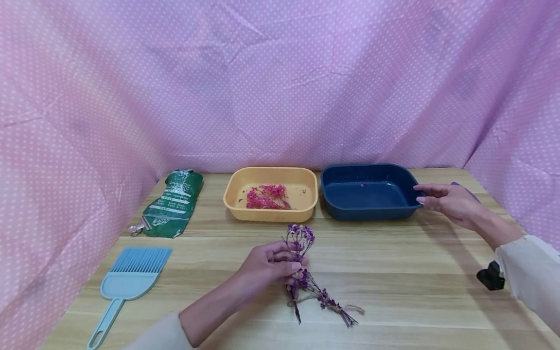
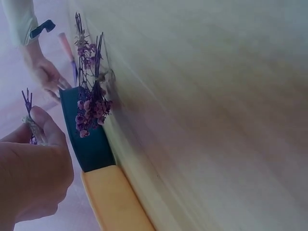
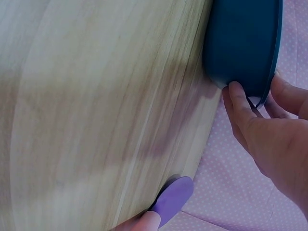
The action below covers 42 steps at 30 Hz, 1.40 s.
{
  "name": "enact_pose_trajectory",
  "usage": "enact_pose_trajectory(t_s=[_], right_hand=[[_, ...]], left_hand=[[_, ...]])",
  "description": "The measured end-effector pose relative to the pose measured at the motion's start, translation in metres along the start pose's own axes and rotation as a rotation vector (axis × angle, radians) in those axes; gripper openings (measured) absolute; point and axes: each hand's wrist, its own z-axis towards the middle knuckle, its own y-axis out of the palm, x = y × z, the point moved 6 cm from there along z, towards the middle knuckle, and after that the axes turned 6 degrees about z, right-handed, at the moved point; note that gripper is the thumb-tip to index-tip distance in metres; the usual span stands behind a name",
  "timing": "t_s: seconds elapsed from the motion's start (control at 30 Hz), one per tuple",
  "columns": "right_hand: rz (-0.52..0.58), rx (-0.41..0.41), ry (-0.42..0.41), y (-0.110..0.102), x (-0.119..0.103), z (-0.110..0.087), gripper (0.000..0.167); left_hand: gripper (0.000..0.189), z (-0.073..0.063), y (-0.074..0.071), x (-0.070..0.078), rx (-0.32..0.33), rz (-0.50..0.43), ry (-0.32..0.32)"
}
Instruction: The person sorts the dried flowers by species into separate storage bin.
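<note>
My left hand (image 1: pixel 275 262) pinches a small bunch of dried purple flowers (image 1: pixel 301 235) between thumb and fingers. Its stem ends and binding show above the thumb in the left wrist view. More tied purple flower bunches (image 1: pixel 325 297) with twine lie on the table, just below and right of that hand. My right hand (image 1: pixel 452 201) grips the right end of the dark blue tray (image 1: pixel 369 214). In the right wrist view its thumb is at the rim and its fingers lie against the outer wall. A speck of pink lies inside the tray.
Left of the blue tray stands a yellow tray (image 1: pixel 271 215) with pink dried flowers (image 1: pixel 267 197). A green pouch (image 1: pixel 175 204) with a metal clip lies further left, above a light blue brush (image 1: pixel 129 282). A flat purple tool (image 3: pixel 175 199) lies by the table's right edge.
</note>
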Motion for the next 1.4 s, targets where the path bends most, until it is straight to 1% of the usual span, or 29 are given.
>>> enact_pose_trajectory(t_s=[0.13, 0.3, 0.53, 0.6, 0.7, 0.8, 0.93, 1.07, 1.13, 1.2, 1.3, 1.4], right_hand=[[0.005, 0.0, 0.006, 0.001, 0.0, 0.001, 0.069], [0.009, 0.0, 0.008, 0.001, -0.001, 0.001, 0.068], [0.01, 0.0, 0.006, 0.001, -0.002, 0.001, 0.069], [0.015, 0.001, 0.005, 0.001, -0.002, 0.001, 0.069], [0.016, 0.001, 0.003, 0.0, -0.002, 0.002, 0.069], [0.02, 0.001, 0.006, 0.0, -0.002, 0.003, 0.069], [0.018, 0.007, 0.011, -0.002, 0.0, 0.003, 0.07], [0.013, 0.012, 0.011, -0.003, 0.001, 0.003, 0.07], [0.021, 0.012, 0.006, -0.003, 0.002, 0.003, 0.07], [0.033, 0.012, -0.005, -0.003, 0.002, 0.003, 0.069], [0.056, 0.019, -0.026, -0.004, 0.002, 0.002, 0.067], [0.074, 0.022, -0.039, -0.005, 0.002, 0.002, 0.064]], left_hand=[[0.04, 0.009, 0.004, 0.002, 0.018, -0.02, -0.008], [0.04, 0.019, 0.008, 0.008, 0.027, -0.043, 0.002], [0.037, 0.032, 0.012, 0.013, 0.043, -0.088, -0.039], [0.035, 0.036, 0.013, 0.015, 0.04, -0.092, -0.039], [0.036, 0.045, 0.012, 0.018, 0.032, -0.094, -0.015], [0.036, 0.058, 0.012, 0.021, 0.036, -0.092, 0.001], [0.038, 0.079, 0.016, 0.029, 0.053, -0.109, 0.013], [0.041, 0.1, 0.026, 0.039, 0.072, -0.124, 0.013], [0.038, 0.111, 0.031, 0.045, 0.092, -0.13, 0.005], [0.034, 0.123, 0.036, 0.052, 0.109, -0.134, 0.009], [0.029, 0.139, 0.041, 0.061, 0.144, -0.118, 0.013], [0.03, 0.153, 0.047, 0.068, 0.166, -0.083, 0.013]])
